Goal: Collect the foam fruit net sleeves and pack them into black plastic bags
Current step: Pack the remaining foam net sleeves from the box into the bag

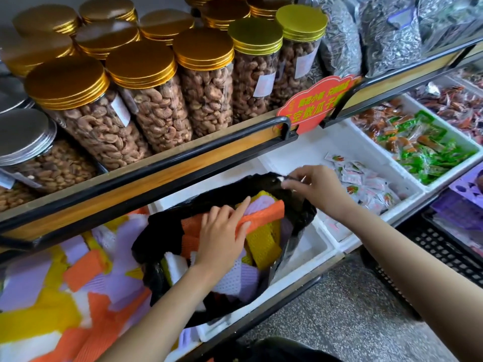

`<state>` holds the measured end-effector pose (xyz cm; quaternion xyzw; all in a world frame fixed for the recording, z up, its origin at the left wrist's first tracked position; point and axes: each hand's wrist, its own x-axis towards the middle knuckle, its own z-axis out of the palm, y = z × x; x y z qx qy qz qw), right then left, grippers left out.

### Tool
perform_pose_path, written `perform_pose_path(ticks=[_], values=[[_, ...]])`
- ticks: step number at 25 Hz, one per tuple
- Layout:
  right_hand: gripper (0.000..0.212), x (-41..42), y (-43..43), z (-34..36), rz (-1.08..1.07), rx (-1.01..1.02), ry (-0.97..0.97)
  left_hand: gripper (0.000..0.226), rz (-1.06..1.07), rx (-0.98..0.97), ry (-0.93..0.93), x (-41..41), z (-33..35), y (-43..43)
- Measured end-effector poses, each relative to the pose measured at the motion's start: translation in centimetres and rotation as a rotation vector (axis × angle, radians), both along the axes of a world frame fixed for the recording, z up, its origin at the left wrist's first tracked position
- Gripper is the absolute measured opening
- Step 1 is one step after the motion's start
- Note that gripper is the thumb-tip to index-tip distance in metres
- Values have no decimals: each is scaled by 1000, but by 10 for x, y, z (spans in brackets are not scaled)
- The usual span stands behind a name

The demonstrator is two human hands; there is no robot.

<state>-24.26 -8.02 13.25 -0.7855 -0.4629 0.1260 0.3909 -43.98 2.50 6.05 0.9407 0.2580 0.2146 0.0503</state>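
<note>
An open black plastic bag (167,231) stands in a white foam bin (308,259) and holds orange, yellow, purple and white foam net sleeves. My left hand (222,231) is inside the bag's mouth, with its fingers laid over an orange sleeve (264,216) on top of the pile. My right hand (313,188) pinches the bag's far rim and holds it up. A loose heap of coloured foam sleeves (65,288) lies in the bin to the left of the bag.
A black-railed wooden shelf (162,176) overhangs the bins, carrying gold-lidded nut jars (146,100). White bins to the right hold small white sachets (366,184) and green-wrapped snacks (423,150). A black crate (444,246) stands on the speckled floor at right.
</note>
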Motion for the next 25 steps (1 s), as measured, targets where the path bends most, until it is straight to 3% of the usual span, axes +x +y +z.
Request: perform_pose_path(ticks=[1, 3, 7, 10, 14, 17, 21, 25], values=[[27, 0, 1, 3, -47, 59, 43, 50, 23, 38, 62, 4, -2, 0], [26, -2, 4, 8, -100, 138, 102, 54, 52, -72, 210, 19, -1, -8], [26, -5, 7, 9, -142, 190, 124, 83, -94, -209, 470, 40, -17, -20], [26, -3, 3, 1, -181, 135, 136, 52, -228, -155, 551, 43, -35, -22], [24, -8, -3, -5, -236, 13, 38, 74, -270, -64, 426, 30, -21, -18], [34, -30, -1, -8, -220, -2, -231, 48, -342, -77, 155, -2, 5, -7], [28, -99, 18, -2, -119, 197, -563, 29, -257, -23, -131, -90, 25, 11], [26, -200, 40, -17, 195, 337, -401, 29, -49, -51, -71, -214, -3, 31]])
